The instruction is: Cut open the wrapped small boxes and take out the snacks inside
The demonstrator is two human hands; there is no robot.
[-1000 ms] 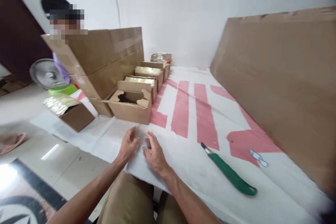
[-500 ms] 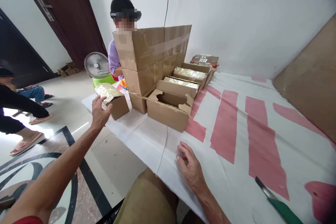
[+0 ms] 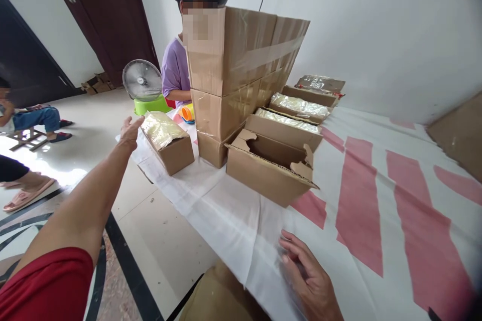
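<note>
My left hand (image 3: 130, 133) reaches out at the far left edge of the table, its fingers stretched and holding nothing. Just to its right is a small cardboard box (image 3: 179, 155) with a shiny pale-gold plastic pack (image 3: 161, 129) lying on top. Whether the fingertips touch that pack, I cannot tell. Over the near part of the cloth, my right hand (image 3: 309, 276) is loosely curved, thumb and fingers apart, with nothing in it. Ahead of it sits an open cardboard carton (image 3: 267, 173) with torn inner flaps.
Taped cartons (image 3: 241, 60) form a tall stack at the back. Behind the open carton stand more cartons holding shiny packs (image 3: 301, 105). A person in a purple shirt (image 3: 176, 65) is behind the stack, near a fan (image 3: 142, 80). A white cloth with red stripes (image 3: 357, 195) covers the table.
My left hand has moved from the front of the small box to its left side, fingers straightening. The view has shifted closer. The green-handled tool has almost left the frame.
</note>
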